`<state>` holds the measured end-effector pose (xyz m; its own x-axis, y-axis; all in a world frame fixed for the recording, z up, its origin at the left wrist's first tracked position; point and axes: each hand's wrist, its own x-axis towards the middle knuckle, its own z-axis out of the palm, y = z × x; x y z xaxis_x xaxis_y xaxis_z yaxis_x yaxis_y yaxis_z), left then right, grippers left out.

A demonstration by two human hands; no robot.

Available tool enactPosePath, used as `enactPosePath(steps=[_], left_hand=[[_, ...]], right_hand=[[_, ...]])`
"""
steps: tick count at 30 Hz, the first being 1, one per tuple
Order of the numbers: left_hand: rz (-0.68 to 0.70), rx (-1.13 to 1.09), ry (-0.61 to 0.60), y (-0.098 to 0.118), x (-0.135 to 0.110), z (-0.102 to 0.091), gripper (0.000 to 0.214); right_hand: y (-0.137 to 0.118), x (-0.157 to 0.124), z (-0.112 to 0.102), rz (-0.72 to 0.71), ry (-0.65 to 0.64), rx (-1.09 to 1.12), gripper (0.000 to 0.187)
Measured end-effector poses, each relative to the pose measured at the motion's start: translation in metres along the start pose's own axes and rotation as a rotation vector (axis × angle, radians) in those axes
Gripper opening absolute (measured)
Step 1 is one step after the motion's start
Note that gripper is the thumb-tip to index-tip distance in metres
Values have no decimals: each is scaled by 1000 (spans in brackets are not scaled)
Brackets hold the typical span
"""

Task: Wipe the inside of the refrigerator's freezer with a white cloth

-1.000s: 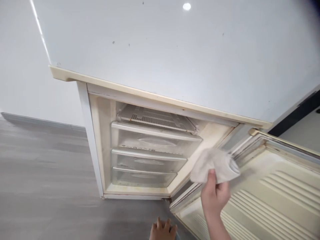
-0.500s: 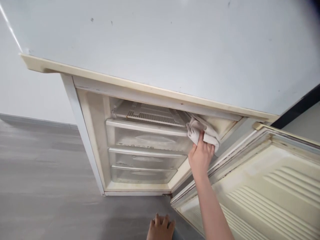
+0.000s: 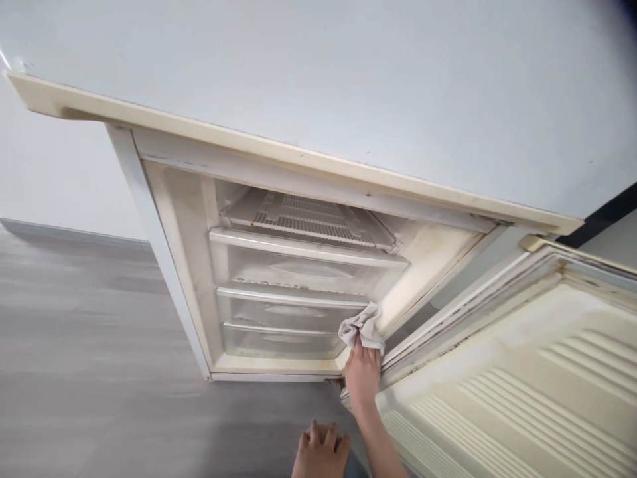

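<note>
Down low at the near right corner of the open freezer compartment (image 3: 189, 219), the right hand (image 3: 363, 372) has its fingers closed around a bunched pale cloth (image 3: 362, 326), with the thumb and fingertips buried in the folds. The cloth is pressed against the foot of the stained right inner wall (image 3: 428, 265), just beside the right ends of the middle drawer (image 3: 291, 312) and bottom drawer (image 3: 281, 342). Most of the forearm runs out of view at the lower edge.

The left hand (image 3: 321, 455) is cut off at the wrist by the bottom edge. Its fingers lie loosely spread, backs up, over the grey floor (image 3: 89, 372); whether anything sits under the palm cannot be told.

A slotted grille shelf (image 3: 308, 219) lies above the top drawer (image 3: 303, 269), its far part hidden under the large white panel (image 3: 348, 79) overhead. The open door (image 3: 522, 385) fills the near right and is cropped by the frame, its ribbed liner and grimy seal (image 3: 448, 325) showing.

A faint dark line along the top drawer's lower front may be lettering, but it is too small to read.
</note>
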<state>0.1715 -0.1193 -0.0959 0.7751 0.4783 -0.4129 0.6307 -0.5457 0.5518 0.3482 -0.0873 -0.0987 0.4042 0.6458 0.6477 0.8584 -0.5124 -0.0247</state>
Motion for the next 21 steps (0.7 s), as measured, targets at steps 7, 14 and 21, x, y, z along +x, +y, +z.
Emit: enactPosePath(steps=[7,14,21], left_hand=[[-26,61,61,-1,0,10,42],[-10,117,199,1,1,20,39],[3,148,364,4,-3,24,34]], right_hand=[[2,-36,33,-20,-134,-2,46],[6,-48,46,-4,-70,-3,39],[6,-60,53,16,-202,-6,42]])
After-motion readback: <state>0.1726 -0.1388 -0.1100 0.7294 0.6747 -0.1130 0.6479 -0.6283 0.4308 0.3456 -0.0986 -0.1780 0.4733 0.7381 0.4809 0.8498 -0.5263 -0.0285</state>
